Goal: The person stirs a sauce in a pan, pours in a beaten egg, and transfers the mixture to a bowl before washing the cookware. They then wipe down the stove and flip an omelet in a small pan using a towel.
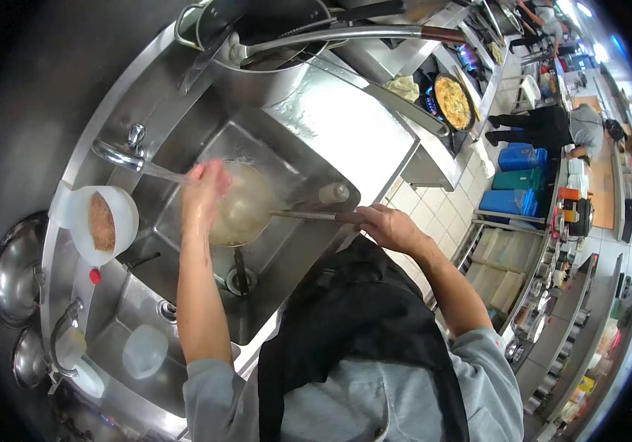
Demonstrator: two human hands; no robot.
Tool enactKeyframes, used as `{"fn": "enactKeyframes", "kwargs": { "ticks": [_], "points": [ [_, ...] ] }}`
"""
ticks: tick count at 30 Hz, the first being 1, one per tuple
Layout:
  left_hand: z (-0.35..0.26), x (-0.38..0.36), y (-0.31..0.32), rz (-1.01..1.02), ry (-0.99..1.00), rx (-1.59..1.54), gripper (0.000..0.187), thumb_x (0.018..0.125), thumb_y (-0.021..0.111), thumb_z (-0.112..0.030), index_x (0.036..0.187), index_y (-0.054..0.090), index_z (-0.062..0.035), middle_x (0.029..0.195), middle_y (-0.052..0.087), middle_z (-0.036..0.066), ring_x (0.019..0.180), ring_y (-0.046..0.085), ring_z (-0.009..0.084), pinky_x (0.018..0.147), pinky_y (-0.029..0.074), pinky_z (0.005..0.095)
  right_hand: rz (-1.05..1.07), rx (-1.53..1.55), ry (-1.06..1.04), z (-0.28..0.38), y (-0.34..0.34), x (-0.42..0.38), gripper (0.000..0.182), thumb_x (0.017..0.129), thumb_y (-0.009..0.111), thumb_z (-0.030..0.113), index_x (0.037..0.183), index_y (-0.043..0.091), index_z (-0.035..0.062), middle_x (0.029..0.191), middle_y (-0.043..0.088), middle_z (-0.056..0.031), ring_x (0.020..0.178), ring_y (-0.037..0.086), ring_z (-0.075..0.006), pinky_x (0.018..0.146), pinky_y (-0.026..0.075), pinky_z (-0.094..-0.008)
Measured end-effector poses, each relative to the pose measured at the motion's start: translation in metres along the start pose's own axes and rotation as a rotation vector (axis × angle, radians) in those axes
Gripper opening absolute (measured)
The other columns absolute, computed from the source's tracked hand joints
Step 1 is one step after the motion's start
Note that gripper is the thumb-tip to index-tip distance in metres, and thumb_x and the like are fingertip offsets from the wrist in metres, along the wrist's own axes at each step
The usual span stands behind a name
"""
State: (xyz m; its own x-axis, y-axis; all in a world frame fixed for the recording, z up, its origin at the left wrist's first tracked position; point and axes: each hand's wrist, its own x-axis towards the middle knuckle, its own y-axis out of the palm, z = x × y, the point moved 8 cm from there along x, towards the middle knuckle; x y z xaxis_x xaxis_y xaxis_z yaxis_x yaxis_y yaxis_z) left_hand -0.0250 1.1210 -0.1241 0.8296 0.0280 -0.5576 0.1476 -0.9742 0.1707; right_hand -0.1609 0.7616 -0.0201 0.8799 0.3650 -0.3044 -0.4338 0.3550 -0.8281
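Observation:
A round, long-handled pan (253, 210) holding cloudy, pale liquid is in the large steel sink basin (294, 166). My right hand (397, 230) is wrapped round the end of its handle, on the right of the basin. My left hand (209, 183) is over the pan's left side, in the stream of water from the tap (118, 155). Motion and splashing water blur its fingers, so whether it holds anything is hidden. Right of the pan, a small pale bottle-like thing (333, 194) lies in the basin.
A large pot (264, 81) with long-handled tools stands behind the basin. A white container with a brown scrubbing pad (102, 223) is at the left. A frying pan of food (454, 102) sits on the stove. Another person (587, 129) stands at the far right.

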Motion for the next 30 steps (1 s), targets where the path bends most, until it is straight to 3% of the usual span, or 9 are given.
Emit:
{"fn": "enactKeyframes", "kwargs": {
  "ticks": [6, 12, 14, 18, 20, 22, 26, 28, 30],
  "points": [
    [-0.015, -0.012, -0.011, -0.121, 0.382, 0.399, 0.036, 0.098, 0.063, -0.031, 0.12, 0.068, -0.0021, 0.112, 0.073, 0.011, 0.094, 0.068, 0.017, 0.084, 0.052, 0.0319, -0.102, 0.099, 0.04, -0.017, -0.019, -0.017, 0.038, 0.089, 0.068, 0.01, 0.126, 0.061, 0.0026, 0.113, 0.067, -0.0188, 0.095, 0.069, -0.034, 0.078, 0.058, -0.0406],
    [-0.04, -0.044, -0.007, -0.164, 0.115, 0.783, 0.027, 0.097, 0.059, -0.022, 0.11, 0.071, -0.0032, 0.099, 0.073, 0.02, 0.095, 0.07, 0.03, 0.084, 0.052, 0.0369, -0.213, 0.324, 0.27, -0.055, -0.031, -0.061, 0.032, 0.092, 0.065, 0.006, 0.123, 0.063, -0.0027, 0.112, 0.069, -0.0204, 0.095, 0.071, -0.0286, 0.077, 0.06, -0.036],
    [-0.017, -0.03, -0.015, -0.209, 0.402, 0.912, 0.028, 0.097, 0.059, -0.026, 0.106, 0.071, -0.0018, 0.094, 0.072, 0.019, 0.086, 0.07, 0.0335, 0.082, 0.052, 0.0384, -0.205, 0.325, 0.323, -0.067, -0.029, -0.082, 0.031, 0.092, 0.065, 0.006, 0.122, 0.063, -0.0028, 0.112, 0.069, -0.0206, 0.096, 0.071, -0.0284, 0.076, 0.06, -0.0357],
    [0.028, -0.035, -0.041, -0.244, 0.383, 0.819, 0.031, 0.098, 0.059, -0.03, 0.105, 0.071, -0.0029, 0.094, 0.073, 0.018, 0.087, 0.07, 0.0325, 0.081, 0.052, 0.0383, -0.167, 0.371, 0.399, -0.095, -0.004, -0.119, 0.031, 0.093, 0.065, 0.009, 0.121, 0.064, -0.0027, 0.104, 0.07, -0.0208, 0.094, 0.072, -0.0274, 0.076, 0.06, -0.0366],
    [0.065, -0.043, -0.053, -0.2, 0.072, 0.596, 0.028, 0.096, 0.058, -0.027, 0.107, 0.071, -0.0045, 0.096, 0.072, 0.018, 0.087, 0.07, 0.0339, 0.081, 0.052, 0.0383, -0.138, 0.361, 0.423, -0.101, 0.002, -0.131, 0.031, 0.093, 0.065, 0.013, 0.12, 0.064, -0.0026, 0.097, 0.071, -0.0203, 0.088, 0.071, -0.0276, 0.076, 0.059, -0.0374],
    [0.082, -0.063, -0.061, -0.248, -0.042, 0.913, 0.026, 0.095, 0.059, -0.026, 0.101, 0.073, -0.0052, 0.094, 0.073, 0.018, 0.086, 0.07, 0.035, 0.081, 0.053, 0.0402, -0.151, 0.363, 0.431, -0.116, 0.008, -0.148, 0.03, 0.094, 0.064, 0.013, 0.12, 0.064, -0.0029, 0.098, 0.071, -0.02, 0.088, 0.071, -0.0275, 0.076, 0.058, -0.0371],
    [0.176, -0.096, -0.095, -0.429, 0.155, 1.152, 0.03, 0.093, 0.06, -0.032, 0.093, 0.076, -0.0068, 0.088, 0.074, 0.015, 0.081, 0.071, 0.0339, 0.08, 0.054, 0.0416, -0.178, 0.478, 0.511, -0.169, 0.029, -0.191, 0.03, 0.095, 0.063, 0.013, 0.121, 0.063, -0.0025, 0.094, 0.071, -0.0161, 0.085, 0.069, -0.0224, 0.077, 0.054, -0.0342],
    [0.231, -0.122, -0.105, -0.281, -0.283, 1.158, 0.031, 0.091, 0.061, -0.035, 0.087, 0.077, -0.0087, 0.09, 0.074, 0.015, 0.086, 0.071, 0.0345, 0.084, 0.054, 0.0434, -0.132, 0.545, 0.536, -0.197, 0.046, -0.212, 0.031, 0.095, 0.063, 0.014, 0.122, 0.063, -0.0023, 0.092, 0.071, -0.0148, 0.085, 0.069, -0.021, 0.077, 0.054, -0.0335],
    [0.233, -0.151, -0.089, -0.263, -0.332, 1.115, 0.03, 0.089, 0.062, -0.034, 0.087, 0.077, -0.0088, 0.091, 0.074, 0.016, 0.088, 0.071, 0.0357, 0.086, 0.054, 0.0434, -0.051, 0.521, 0.557, -0.225, 0.057, -0.227, 0.031, 0.096, 0.063, 0.013, 0.122, 0.063, -0.0031, 0.092, 0.072, -0.0138, 0.085, 0.069, -0.0189, 0.077, 0.054, -0.0325]
  ]
}}
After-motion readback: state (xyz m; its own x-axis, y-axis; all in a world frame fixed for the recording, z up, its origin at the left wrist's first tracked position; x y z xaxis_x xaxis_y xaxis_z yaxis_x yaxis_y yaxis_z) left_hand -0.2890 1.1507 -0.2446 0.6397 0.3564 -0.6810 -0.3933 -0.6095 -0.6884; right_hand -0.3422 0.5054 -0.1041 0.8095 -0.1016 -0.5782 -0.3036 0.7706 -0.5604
